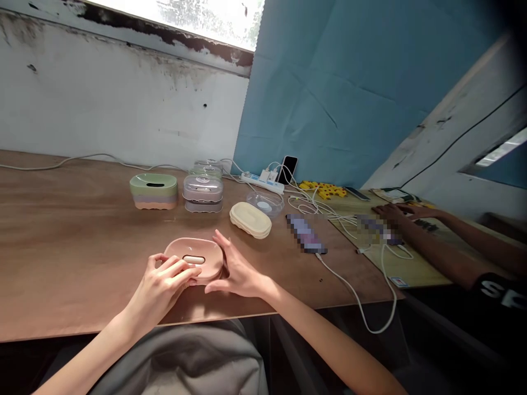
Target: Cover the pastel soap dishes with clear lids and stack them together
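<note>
A pink oval soap dish [212,251] with a slot in its middle sits on the brown table in front of me. My left hand [168,282] has its fingers bent over the left end and front rim, the fingertips near the slot. Around the right end curves my right hand [241,271], with the fingers at the far side and the thumb at the front, holding the dish between them. What lies under the dish is hidden. Just beyond my right hand is a small stack of cream oval pieces [250,219].
Stacked green, grey and peach soap dishes [153,189] stand back left, beside clear-lidded ones [202,189]. A clear lid [265,203], a power strip [262,182], phones [307,233] and loose white cables [362,307] lie to the right. Another person's arms [432,244] rest at the far right.
</note>
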Demonstrator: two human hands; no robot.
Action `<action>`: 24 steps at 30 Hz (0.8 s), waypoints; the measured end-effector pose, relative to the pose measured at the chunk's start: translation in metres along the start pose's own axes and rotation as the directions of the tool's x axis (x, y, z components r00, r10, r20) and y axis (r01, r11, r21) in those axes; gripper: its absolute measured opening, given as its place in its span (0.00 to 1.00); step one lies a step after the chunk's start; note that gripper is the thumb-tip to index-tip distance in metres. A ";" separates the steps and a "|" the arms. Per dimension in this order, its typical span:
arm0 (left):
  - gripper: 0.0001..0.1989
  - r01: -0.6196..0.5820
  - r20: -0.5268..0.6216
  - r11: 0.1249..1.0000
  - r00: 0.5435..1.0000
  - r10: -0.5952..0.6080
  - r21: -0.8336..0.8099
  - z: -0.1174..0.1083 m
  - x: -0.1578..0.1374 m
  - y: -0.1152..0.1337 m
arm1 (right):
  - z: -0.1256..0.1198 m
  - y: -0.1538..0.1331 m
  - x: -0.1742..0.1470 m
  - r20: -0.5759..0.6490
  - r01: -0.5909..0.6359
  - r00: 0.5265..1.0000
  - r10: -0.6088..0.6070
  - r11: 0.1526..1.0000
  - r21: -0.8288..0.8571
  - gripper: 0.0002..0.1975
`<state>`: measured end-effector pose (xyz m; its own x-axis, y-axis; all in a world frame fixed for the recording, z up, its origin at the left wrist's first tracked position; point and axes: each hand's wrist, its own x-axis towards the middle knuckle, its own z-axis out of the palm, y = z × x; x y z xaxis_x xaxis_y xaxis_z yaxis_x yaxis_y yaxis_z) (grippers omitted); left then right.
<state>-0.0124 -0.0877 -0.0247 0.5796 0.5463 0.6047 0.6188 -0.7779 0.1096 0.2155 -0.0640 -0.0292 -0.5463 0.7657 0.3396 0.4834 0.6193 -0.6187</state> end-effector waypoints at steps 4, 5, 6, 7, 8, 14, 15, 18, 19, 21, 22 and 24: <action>0.13 0.009 -0.021 1.000 1.000 -0.010 -0.020 0.002 -0.002 -0.001 | -0.048 0.018 0.015 -0.360 -0.173 0.933 0.012 0.892 -0.418 0.20; 0.13 0.011 -0.029 1.000 1.000 -0.012 -0.024 0.002 -0.002 0.000 | -0.064 0.027 0.020 -0.460 -0.315 0.887 0.051 0.795 -0.519 0.16; 0.12 0.008 -0.035 1.000 0.999 -0.009 -0.028 0.002 -0.002 0.000 | -0.080 0.037 0.023 -0.521 -0.396 0.850 0.077 0.745 -0.537 0.15; 0.12 0.008 -0.039 0.999 0.999 -0.009 -0.032 0.003 -0.002 0.000 | -0.094 0.047 0.025 -0.550 -0.441 0.830 0.094 0.714 -0.544 0.15; 0.12 0.006 -0.044 0.999 0.999 -0.008 -0.033 0.003 -0.002 0.001 | -0.106 0.058 0.026 -0.567 -0.477 0.816 0.112 0.684 -0.552 0.15; 0.13 0.006 -0.066 1.000 0.998 -0.006 -0.002 0.004 -0.004 0.001 | -0.121 0.102 0.009 -0.547 -0.538 0.815 0.191 0.601 -0.591 0.13; 0.13 0.009 -0.065 1.000 0.998 -0.009 0.004 0.005 -0.004 0.000 | -0.120 0.104 0.006 -0.541 -0.536 0.818 0.193 0.597 -0.597 0.13; 0.13 0.014 -0.053 1.000 0.998 -0.013 0.016 0.006 -0.005 -0.001 | -0.119 0.104 0.003 -0.533 -0.519 0.828 0.171 0.592 -0.616 0.12; 0.13 0.012 -0.049 1.000 0.999 -0.011 0.018 0.006 -0.005 -0.001 | -0.119 0.103 0.003 -0.532 -0.510 0.832 0.157 0.594 -0.622 0.12; 0.13 0.004 -0.040 1.000 0.999 -0.004 0.019 0.006 -0.005 -0.001 | -0.120 0.101 0.004 -0.531 -0.490 0.838 0.124 0.598 -0.634 0.13; 0.12 -0.002 -0.036 1.000 0.999 0.003 0.016 0.006 -0.005 -0.002 | -0.119 0.100 0.006 -0.532 -0.480 0.840 0.107 0.601 -0.639 0.13; 0.12 -0.014 -0.035 1.000 0.999 0.014 0.010 0.005 -0.004 -0.002 | -0.118 0.099 0.008 -0.531 -0.463 0.844 0.079 0.608 -0.645 0.14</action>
<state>-0.0134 -0.0872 -0.0312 0.5694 0.5243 0.6332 0.6162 -0.7820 0.0934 0.3395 0.0236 -0.0040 -0.0596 0.7872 0.6138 0.9879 0.1346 -0.0768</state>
